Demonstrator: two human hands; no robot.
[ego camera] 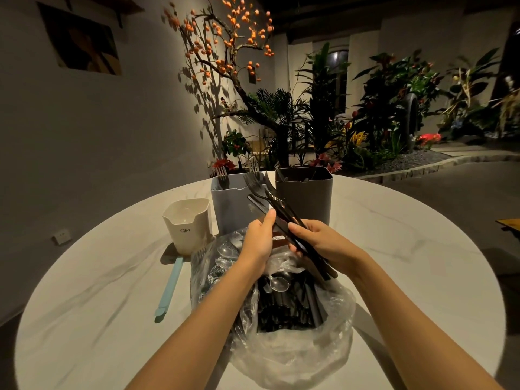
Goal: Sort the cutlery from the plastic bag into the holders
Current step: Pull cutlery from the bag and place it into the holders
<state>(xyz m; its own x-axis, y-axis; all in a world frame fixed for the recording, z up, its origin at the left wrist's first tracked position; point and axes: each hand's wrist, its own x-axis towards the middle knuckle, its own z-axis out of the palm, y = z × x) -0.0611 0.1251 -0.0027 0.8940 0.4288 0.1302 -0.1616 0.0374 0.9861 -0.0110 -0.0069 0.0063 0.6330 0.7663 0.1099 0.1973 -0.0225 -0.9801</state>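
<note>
The bag (292, 350) is lying nearest the camera, at the near edge of the table (408, 235), its mouth gaping open and showing black cutlery and clear spoons (277, 282) heaped inside. Above the bag, the right hand (323, 244) is gripping a bundle of black cutlery (277, 211), fingers curled round the handles, with fork tines and a knife tip fanning up and away toward the holders. The left hand (260, 240) is touching the same bundle from the left, thumb stretched along a handle; whether its fingers are closing round anything cannot be told. Behind the hands, toward the far edge, a grey holder (229, 208) is standing with fork heads poking out of it, and a dark holder (305, 194) is standing just beside it on the right. A white holder (187, 225) is sitting left of the grey one, nearer the left edge. A pale blue utensil (170, 288) is lying flat in front of the white holder, left of the bag.
</note>
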